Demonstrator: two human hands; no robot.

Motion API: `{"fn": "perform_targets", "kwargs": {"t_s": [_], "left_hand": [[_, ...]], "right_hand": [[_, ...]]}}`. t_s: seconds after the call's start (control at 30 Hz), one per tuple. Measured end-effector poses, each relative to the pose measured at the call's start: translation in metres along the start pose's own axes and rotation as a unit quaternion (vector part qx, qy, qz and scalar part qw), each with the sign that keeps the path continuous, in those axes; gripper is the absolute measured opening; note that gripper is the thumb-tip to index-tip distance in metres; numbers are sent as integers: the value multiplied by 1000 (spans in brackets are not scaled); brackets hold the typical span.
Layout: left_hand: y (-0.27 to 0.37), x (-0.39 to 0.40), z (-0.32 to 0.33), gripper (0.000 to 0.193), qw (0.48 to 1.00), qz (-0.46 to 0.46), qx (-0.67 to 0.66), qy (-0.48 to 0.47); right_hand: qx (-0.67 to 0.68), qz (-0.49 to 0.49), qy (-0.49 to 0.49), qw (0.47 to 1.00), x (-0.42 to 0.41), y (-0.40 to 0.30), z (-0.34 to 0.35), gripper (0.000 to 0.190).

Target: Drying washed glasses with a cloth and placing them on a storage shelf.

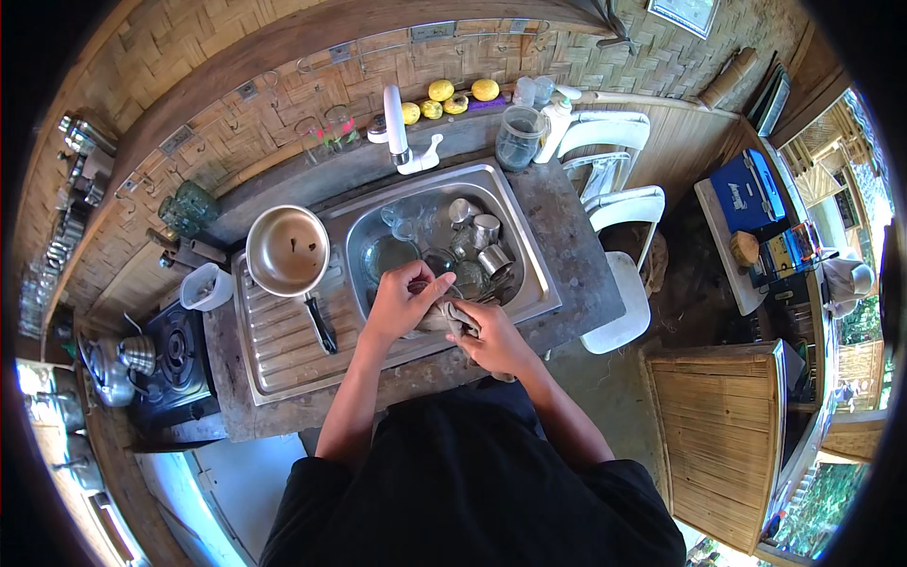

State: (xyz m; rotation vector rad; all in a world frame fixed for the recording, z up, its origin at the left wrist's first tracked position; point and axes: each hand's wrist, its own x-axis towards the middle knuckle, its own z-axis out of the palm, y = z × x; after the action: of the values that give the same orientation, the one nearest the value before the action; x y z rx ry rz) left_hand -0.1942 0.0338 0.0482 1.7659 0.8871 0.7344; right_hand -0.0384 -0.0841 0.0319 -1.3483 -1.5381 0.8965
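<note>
My left hand (404, 298) is over the near rim of the steel sink basin, its fingers curled round a small item mostly hidden by the hand. What that item is, I cannot tell. Close beside it, my right hand (492, 337) grips a bunched grey cloth (459, 319) that presses toward the item. In the sink (542, 290) below lie several steel cups (486, 228), clear glasses (402, 228), a round glass dish (390, 256) and cutlery (502, 283).
A steel saucepan (287, 248) with a black handle rests on the ribbed drainboard (283, 365). Behind the sink stand a white faucet (395, 127), yellow fruit (441, 90), a glass jar (521, 138) and a pump bottle (555, 127). A gas stove (173, 361) is left; white folding chairs (620, 298) stand right.
</note>
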Motion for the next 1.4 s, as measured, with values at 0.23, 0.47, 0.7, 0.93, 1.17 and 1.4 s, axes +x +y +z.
{"fn": "perform_targets", "kwargs": {"t_s": [0.23, 0.47, 0.7, 0.93, 1.17, 1.4], "left_hand": [[-32, -7, 0, 50, 996, -77, -38, 31], [-32, -2, 9, 52, 934, -223, -260, 102], [-54, -6, 19, 39, 874, -287, -362, 149], [-30, -18, 40, 33, 907, -203, -341, 143], [-10, -39, 59, 41, 954, -96, -247, 141], [25, -12, 27, 31, 828, -234, -486, 155]], "right_hand": [[121, 81, -28, 989, 4, -11, -17, 52], [207, 71, 95, 971, 11, -23, -24, 50], [97, 15, 225, 969, 8, -34, 6, 59], [-157, -50, 167, 972, 14, -3, 19, 52], [2, -101, 165, 981, 38, 5, 7, 48], [-184, -143, 171, 957, 36, -18, 25, 54]]}}
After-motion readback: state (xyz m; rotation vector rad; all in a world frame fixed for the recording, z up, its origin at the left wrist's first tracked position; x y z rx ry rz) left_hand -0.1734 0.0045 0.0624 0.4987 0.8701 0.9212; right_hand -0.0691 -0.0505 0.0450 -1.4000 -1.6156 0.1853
